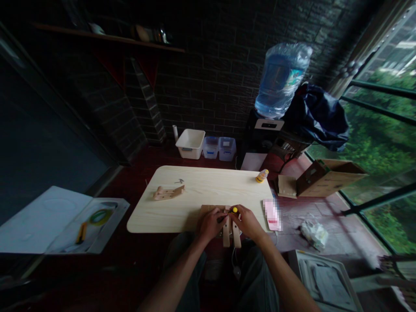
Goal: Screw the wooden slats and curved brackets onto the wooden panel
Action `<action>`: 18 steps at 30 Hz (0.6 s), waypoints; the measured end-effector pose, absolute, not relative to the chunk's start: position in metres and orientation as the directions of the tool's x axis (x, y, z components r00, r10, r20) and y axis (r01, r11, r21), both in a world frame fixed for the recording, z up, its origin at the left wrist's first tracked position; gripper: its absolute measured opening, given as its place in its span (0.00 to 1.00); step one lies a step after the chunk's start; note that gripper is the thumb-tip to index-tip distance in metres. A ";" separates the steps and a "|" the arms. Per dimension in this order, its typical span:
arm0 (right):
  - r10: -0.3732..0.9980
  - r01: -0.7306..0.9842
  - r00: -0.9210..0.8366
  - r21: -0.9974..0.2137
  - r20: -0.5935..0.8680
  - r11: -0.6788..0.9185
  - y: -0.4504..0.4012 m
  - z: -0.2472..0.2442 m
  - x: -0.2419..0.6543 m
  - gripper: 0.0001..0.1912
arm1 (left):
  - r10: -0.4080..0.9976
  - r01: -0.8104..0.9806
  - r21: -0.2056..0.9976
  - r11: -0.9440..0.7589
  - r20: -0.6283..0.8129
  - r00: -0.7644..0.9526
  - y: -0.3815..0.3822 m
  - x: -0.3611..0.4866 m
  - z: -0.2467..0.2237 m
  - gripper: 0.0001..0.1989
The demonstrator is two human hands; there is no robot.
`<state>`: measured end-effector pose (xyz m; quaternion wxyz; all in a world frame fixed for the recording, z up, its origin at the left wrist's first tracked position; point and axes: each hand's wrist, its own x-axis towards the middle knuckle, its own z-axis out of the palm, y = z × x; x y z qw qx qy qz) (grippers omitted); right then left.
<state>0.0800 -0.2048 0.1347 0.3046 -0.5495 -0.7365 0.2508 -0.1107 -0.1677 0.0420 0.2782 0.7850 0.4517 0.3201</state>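
At the near edge of the table, my left hand [210,224] is closed in a pinch over a brown board [208,209]; a small dark thing shows at its fingertips, too small to name. Close beside it, my right hand [247,223] has its fingers closed around a small tool with a round yellow end [235,209], most of it hidden. Two light wooden strips [236,237] with holes lie side by side under the hands and stick out past the table edge toward me. Farther left on the table rests a wooden piece of joined strips [169,192].
On the pale table [191,216] are small metal parts [179,181], a yellow-capped bottle [262,176] and a pink phone-like item [272,215]. An open white case [97,225] stands left. Bins [190,145], a water dispenser [266,134] and a cardboard box [328,177] stand beyond.
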 end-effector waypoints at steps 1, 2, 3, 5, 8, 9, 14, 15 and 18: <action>0.962 0.655 -0.214 -0.705 0.171 0.271 -0.205 0.136 0.080 0.08 | 0.888 0.534 0.725 -0.435 0.246 0.389 -0.168 -0.111 0.043 0.09; 0.962 0.655 -0.214 -0.706 0.170 0.271 -0.206 0.137 0.079 0.08 | 0.887 0.536 0.724 -0.434 0.240 0.394 -0.168 -0.111 0.043 0.09; 0.962 0.655 -0.214 -0.706 0.168 0.269 -0.206 0.138 0.079 0.08 | 0.886 0.535 0.725 -0.434 0.236 0.398 -0.168 -0.111 0.044 0.09; 0.964 0.658 -0.209 -0.706 0.163 0.262 -0.206 0.138 0.079 0.07 | 0.886 0.533 0.727 -0.433 0.232 0.402 -0.168 -0.111 0.045 0.09; 0.967 0.663 -0.207 -0.706 0.148 0.249 -0.206 0.137 0.079 0.07 | 0.890 0.538 0.728 -0.425 0.226 0.396 -0.168 -0.111 0.045 0.09; 0.967 0.665 -0.208 -0.704 0.144 0.248 -0.206 0.137 0.079 0.06 | 0.891 0.540 0.728 -0.422 0.225 0.394 -0.168 -0.112 0.044 0.09; 0.962 0.688 -0.248 -0.679 0.111 0.255 -0.207 0.143 0.079 0.08 | 0.885 0.536 0.727 -0.430 0.223 0.408 -0.166 -0.112 0.039 0.10; 0.961 0.698 -0.260 -0.669 0.099 0.257 -0.208 0.145 0.079 0.08 | 0.884 0.536 0.726 -0.431 0.220 0.414 -0.166 -0.111 0.038 0.10; 0.958 0.725 -0.279 -0.638 0.069 0.257 -0.209 0.150 0.079 0.09 | 0.885 0.542 0.726 -0.423 0.204 0.418 -0.165 -0.111 0.036 0.10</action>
